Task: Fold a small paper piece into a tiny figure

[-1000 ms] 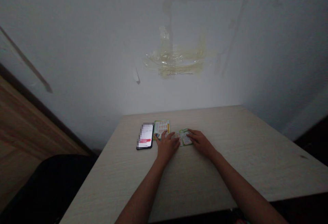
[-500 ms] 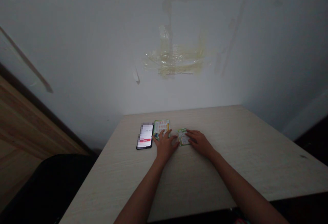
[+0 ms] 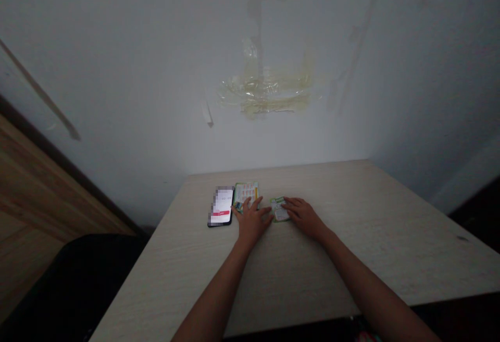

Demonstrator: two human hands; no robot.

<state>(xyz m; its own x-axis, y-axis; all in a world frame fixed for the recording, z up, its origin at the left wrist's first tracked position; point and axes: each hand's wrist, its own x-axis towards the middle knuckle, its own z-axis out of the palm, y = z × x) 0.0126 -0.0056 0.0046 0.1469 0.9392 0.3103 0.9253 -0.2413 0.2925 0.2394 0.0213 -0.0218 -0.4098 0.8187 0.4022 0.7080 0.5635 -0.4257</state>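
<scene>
My left hand [image 3: 252, 220] lies with fingers spread over the lower part of a green-edged printed card [image 3: 247, 191], which is flat on the table. Its thumb side points toward a smaller green and white printed card [image 3: 279, 210]. On that smaller card's right side rest the fingers of my right hand [image 3: 304, 217], stretched out and fairly flat, covering part of it. Left of the larger card is a smartphone [image 3: 222, 206] with a lit screen showing a red bar; part of it is pixelated. The print on both cards is too small to read.
The pale wood-grain table [image 3: 375, 227] meets a grey wall [image 3: 156, 71] at its back edge. Shiny tape remnants [image 3: 269, 94] stick to that wall. At the left stand a dark chair-like shape [image 3: 78, 279] and a wooden panel [image 3: 47, 185].
Both hands and the cards stay nearly in place. The fingers of my right hand have shifted very slightly on the smaller card.
</scene>
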